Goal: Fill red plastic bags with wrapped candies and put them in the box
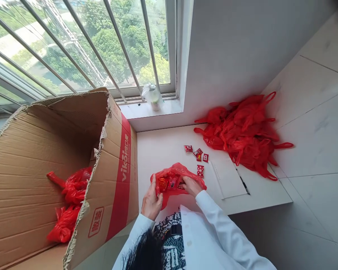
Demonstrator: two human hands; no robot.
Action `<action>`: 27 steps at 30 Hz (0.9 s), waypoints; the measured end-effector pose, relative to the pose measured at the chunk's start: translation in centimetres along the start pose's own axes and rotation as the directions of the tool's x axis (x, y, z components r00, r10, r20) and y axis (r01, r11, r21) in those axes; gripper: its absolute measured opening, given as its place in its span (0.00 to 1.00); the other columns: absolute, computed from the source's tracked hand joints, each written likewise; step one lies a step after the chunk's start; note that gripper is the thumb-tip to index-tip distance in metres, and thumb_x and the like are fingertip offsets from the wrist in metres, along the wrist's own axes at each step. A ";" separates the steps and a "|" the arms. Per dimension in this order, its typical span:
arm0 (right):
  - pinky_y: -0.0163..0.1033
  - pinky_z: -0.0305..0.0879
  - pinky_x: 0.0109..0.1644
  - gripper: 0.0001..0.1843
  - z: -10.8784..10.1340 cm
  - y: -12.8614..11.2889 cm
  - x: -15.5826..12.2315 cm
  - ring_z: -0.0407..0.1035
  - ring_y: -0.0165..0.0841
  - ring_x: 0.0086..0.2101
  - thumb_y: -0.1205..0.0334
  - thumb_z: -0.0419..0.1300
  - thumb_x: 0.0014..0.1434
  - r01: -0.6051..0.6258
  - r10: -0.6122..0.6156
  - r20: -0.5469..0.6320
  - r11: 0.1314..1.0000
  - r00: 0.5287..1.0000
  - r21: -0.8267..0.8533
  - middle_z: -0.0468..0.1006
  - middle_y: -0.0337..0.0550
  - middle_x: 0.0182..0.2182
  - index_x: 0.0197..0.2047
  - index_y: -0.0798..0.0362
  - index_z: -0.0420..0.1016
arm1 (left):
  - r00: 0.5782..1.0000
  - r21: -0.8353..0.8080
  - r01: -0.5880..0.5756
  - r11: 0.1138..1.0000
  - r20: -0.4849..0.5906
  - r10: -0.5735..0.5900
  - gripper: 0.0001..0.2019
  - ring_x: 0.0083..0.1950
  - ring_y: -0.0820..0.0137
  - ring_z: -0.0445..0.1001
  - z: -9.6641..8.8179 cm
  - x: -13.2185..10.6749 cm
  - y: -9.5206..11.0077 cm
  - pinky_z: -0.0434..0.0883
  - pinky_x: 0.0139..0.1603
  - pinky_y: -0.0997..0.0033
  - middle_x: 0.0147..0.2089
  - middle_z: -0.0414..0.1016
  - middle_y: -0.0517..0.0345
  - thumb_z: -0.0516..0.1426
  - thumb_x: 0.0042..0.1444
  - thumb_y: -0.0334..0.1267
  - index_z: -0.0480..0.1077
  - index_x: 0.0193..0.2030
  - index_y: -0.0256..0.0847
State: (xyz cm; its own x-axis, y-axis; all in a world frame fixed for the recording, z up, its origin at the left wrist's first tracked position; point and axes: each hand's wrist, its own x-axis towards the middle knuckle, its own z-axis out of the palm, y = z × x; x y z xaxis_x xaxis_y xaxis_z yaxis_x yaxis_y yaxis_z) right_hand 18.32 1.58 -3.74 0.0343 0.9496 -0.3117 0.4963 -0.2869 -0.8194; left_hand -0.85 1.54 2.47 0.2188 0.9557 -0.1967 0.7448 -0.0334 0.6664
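A thin red plastic bag (183, 168) lies spread at the mouth on the white table in front of me. Inside it are several small red snack packets (173, 182). My left hand (151, 202) grips the bag's left rim between thumb and fingers. From the right, my right hand (192, 185) reaches into the mouth, its fingers bent against the packets; the fingertips are partly hidden. Just beyond the bag, several loose red packets (188, 149) lie on the table, with one polka-dotted packet (200, 171) close to the bag's right side.
A large open cardboard box (124, 161) stands at left with tied red bags (76, 187) inside. Red plastic bags (245, 131) are heaped at the back right by the wall. A notebook (228, 178) and black pen (244, 183) lie right. A wrapped cup (154, 99) sits on the windowsill.
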 end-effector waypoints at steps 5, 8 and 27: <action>0.35 0.50 0.30 0.04 -4.3 -0.4 -1.2 0.58 0.30 0.25 0.66 0.53 0.53 0.013 -0.035 -0.121 0.984 0.992 -0.178 0.64 0.35 0.22 0.27 0.51 0.61 | 0.999 0.012 0.028 1.000 0.018 -0.028 0.39 0.48 0.66 0.73 -0.1 0.0 0.0 0.69 0.52 0.67 0.56 0.70 0.52 0.49 0.48 0.30 0.42 0.68 0.37; 0.34 0.51 0.31 0.06 -6.0 -1.6 -1.6 0.59 0.29 0.25 0.65 0.55 0.52 0.067 -0.074 -0.034 0.983 0.997 -0.172 0.66 0.34 0.22 0.26 0.51 0.60 | 0.999 0.004 0.019 1.000 0.035 -0.019 0.38 0.46 0.67 0.74 0.0 0.0 0.3 0.69 0.51 0.68 0.55 0.70 0.51 0.49 0.48 0.29 0.44 0.68 0.36; 0.32 0.67 0.28 0.19 -12.8 10.4 2.8 0.68 0.26 0.22 0.53 0.66 0.40 -0.142 0.446 -0.363 0.769 0.818 0.623 0.76 0.38 0.26 0.33 0.54 0.67 | 0.999 0.053 -0.024 0.998 0.046 0.021 0.36 0.31 0.72 0.73 -1.4 -1.0 0.3 0.68 0.50 0.68 0.53 0.71 0.49 0.46 0.51 0.31 0.40 0.68 0.37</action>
State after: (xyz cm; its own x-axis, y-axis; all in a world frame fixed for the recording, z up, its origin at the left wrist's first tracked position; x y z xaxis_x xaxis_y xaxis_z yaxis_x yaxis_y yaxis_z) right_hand 34.67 2.82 -7.00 0.5642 0.6951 -0.4455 -0.1641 -0.4345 -0.8856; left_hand -1.71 0.98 3.88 0.2630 0.9405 -0.2151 0.7717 -0.0713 0.6320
